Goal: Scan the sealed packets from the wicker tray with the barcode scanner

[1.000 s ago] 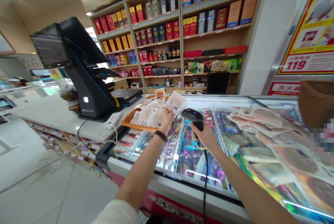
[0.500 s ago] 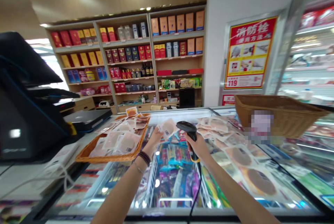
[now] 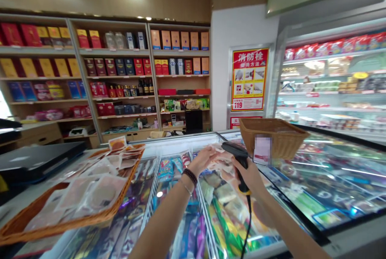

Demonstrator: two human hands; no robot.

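Note:
In my right hand (image 3: 247,170) is a black handheld barcode scanner (image 3: 237,151), its cord hanging down toward me. My left hand (image 3: 203,161), with a beaded bracelet on its wrist, reaches just left of the scanner head. Its fingers are closed on a flat clear packet (image 3: 219,155) over a pile of similar packets, which the scanner and my right hand partly hide. At the left, an orange wicker basket (image 3: 64,227) holds several flat packets (image 3: 104,190) with round pale contents. The pile by my hands rests on the freezer's glass top (image 3: 169,140).
Under the glass, wire baskets (image 3: 208,227) hold colourful wrapped goods. A brown basket (image 3: 276,138) with a tag stands on the right side. At the left lies a dark flat device (image 3: 39,162). Shelves of boxes (image 3: 120,68) line the back wall; a lit cooler (image 3: 331,86) stands right.
My view has turned right. My left hand has carried its packet rightward, from above the middle of the freezer to the pile. The scanner is still in my right hand, near the pile.

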